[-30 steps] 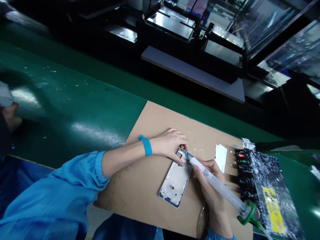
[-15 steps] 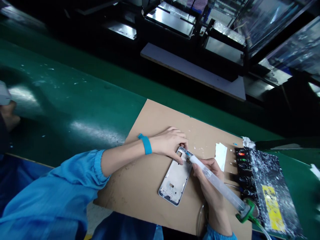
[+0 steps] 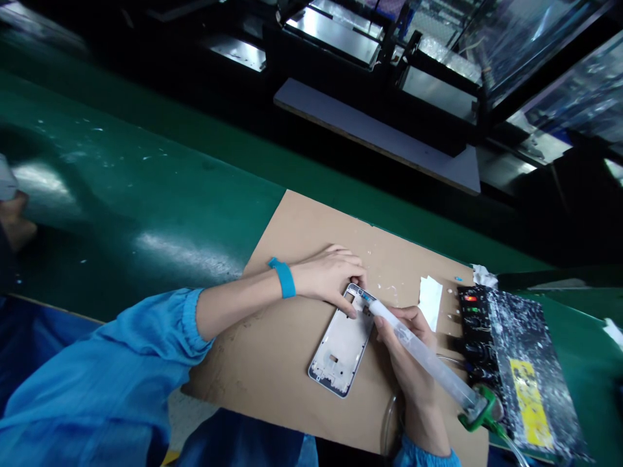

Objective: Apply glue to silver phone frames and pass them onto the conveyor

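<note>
A silver phone frame (image 3: 341, 344) lies flat on a brown cardboard sheet (image 3: 287, 253). My left hand (image 3: 331, 277), with a blue wristband (image 3: 284, 277) on the wrist, presses its fingertips on the frame's top end, pinning it down. My right hand (image 3: 406, 344) is wrapped round a long clear syringe dispenser (image 3: 423, 360), whose tip touches the frame's top right corner. A green fitting (image 3: 479, 415) with a hose caps the syringe's rear end.
A black controller box (image 3: 506, 363) with lit indicators and a yellow label stands right of the cardboard. White paper scraps (image 3: 430, 301) lie beside it. The green conveyor belt (image 3: 146, 194) runs behind. Another person's hand (image 3: 14, 220) shows at the far left edge. Dark machinery fills the back.
The syringe tip has crept slightly along the top end of the frame. Both hands stay in the same grip; the view has shifted a little.
</note>
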Motion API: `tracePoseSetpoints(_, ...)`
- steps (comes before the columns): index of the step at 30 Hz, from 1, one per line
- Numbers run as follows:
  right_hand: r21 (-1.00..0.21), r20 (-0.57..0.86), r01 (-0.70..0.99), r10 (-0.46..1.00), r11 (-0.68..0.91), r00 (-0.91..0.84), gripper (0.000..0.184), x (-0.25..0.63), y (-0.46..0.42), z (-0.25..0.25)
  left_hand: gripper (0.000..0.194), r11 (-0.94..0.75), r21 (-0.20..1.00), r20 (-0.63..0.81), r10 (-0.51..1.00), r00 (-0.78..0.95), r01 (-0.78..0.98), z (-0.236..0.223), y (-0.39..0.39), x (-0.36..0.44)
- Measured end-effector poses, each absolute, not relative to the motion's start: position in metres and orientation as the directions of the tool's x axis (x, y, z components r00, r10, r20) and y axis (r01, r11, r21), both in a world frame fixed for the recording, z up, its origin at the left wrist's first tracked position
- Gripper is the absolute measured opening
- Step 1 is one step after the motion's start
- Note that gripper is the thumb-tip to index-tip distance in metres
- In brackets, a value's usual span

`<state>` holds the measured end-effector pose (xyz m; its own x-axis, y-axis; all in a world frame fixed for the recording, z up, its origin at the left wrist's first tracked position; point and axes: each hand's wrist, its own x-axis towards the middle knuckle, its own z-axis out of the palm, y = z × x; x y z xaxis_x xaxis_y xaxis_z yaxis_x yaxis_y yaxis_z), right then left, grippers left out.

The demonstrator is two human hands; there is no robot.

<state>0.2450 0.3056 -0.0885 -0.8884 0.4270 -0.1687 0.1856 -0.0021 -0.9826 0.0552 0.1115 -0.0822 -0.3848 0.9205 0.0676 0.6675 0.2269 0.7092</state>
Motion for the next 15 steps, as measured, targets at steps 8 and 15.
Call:
tracePoseSetpoints(8, -0.99, -0.114, 0.14, 0.43, 0.03, -0.896, 0.038, 0.2415, 0.3031, -0.0837, 0.042, 0.237, 0.698, 0.054, 0.924, -0.379, 0.676, -0.0807, 0.1115, 0.055)
tracePoseSetpoints(15, -0.986, -0.152, 0.165, 0.408, -0.003, -0.9, 0.038, 0.2441, 0.3045, -0.086, 0.043, 0.231, 0.703, 0.056, 0.925, -0.376, 0.672, -0.0812, 0.1115, 0.0547)
